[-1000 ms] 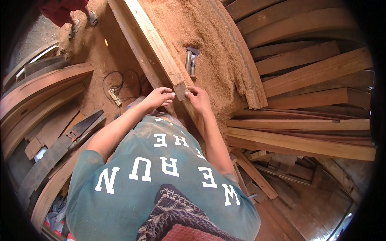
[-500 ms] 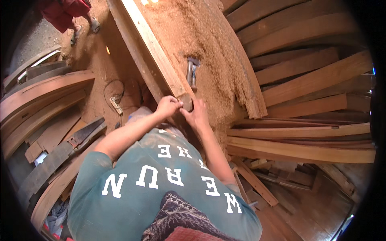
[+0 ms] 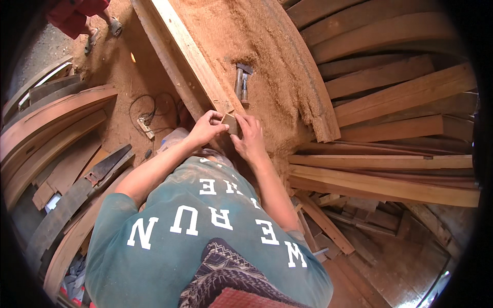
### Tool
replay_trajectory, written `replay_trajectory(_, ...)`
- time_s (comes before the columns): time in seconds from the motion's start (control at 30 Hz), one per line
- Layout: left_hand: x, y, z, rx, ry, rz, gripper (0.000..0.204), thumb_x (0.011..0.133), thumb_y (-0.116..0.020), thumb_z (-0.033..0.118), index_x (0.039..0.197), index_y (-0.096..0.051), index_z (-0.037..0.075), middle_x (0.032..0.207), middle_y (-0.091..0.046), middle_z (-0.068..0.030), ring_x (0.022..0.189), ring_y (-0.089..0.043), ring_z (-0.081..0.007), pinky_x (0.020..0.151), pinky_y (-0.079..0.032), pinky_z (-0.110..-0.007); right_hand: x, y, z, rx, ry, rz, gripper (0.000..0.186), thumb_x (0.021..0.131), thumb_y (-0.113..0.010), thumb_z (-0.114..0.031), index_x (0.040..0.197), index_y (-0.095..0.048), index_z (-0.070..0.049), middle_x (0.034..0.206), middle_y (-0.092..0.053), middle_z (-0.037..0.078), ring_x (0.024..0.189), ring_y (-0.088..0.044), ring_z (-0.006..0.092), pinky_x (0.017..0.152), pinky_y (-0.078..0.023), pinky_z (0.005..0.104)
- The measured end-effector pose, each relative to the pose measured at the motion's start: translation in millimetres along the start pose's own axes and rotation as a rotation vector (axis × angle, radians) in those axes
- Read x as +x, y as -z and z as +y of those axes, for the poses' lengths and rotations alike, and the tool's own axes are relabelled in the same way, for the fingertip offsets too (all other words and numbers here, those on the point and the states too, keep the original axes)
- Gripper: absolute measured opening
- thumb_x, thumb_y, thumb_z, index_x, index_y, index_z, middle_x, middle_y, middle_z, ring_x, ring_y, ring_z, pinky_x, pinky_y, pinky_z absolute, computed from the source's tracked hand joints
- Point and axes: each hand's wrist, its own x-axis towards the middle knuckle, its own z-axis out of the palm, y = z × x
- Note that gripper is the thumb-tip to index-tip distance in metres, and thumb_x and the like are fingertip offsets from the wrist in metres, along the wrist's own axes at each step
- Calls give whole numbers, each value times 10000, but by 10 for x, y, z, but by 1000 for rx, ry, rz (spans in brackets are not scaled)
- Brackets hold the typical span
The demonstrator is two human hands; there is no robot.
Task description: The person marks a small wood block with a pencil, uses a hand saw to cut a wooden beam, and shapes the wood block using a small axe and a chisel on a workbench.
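Observation:
A small wooden piece (image 3: pixel 230 123) lies between my hands at the near part of a long pale beam (image 3: pixel 190 59). My left hand (image 3: pixel 204 131) pinches its left side with thumb and fingertips. On the other side, my right hand (image 3: pixel 249 137) grips it with curled fingers above and thumb below; whether it rests on the beam is unclear. A hammer with a dark head and another metal-shafted tool (image 3: pixel 241 84) lie on the sawdust just beyond my right hand, beside the beam.
Another person's legs (image 3: pixel 110 23) stand at the upper left. Curved timbers (image 3: pixel 61 115) and a handsaw (image 3: pixel 110 161) lie on my left, near a cable with a socket strip (image 3: pixel 145 127). Stacked planks (image 3: pixel 390 97) fill the right side, beside a sawdust-covered slab (image 3: pixel 303 77).
My right hand's fingers have moved from the piece's top edge to around its right side, thumb lower. The small piece sits slightly nearer me against the beam, and my hands have closed in on it.

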Motion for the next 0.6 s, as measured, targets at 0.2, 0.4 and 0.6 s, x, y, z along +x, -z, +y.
replay_trajectory(0.2,-61,13,104,-77,143,-143,249,931,-786,73,1085,-597,25,944,-710,-64,826,-673,-124,749,-553,-283,-37,-134,34,131,-315,231,667,834,-788,-134,1455,-558,-52,1327,-601,224,1216,-614,366,998,-518,438)
replay_trajectory(0.4,-68,-86,-133,78,110,-153,268,922,-786,110,1098,-608,14,970,-679,-43,821,-643,-116,745,-543,-272,52,-211,-119,476,-577,-42,673,852,-807,-260,1416,-559,12,1115,-688,179,857,-680,224,774,-562,358)
replay_trajectory(0.6,-165,-134,66,338,-34,-68,285,938,-776,136,1128,-610,2,963,-681,-44,838,-628,-119,735,-538,-280,53,-280,64,326,-417,86,502,867,-811,-261,1266,-645,-5,994,-719,145,823,-684,263,761,-565,407)
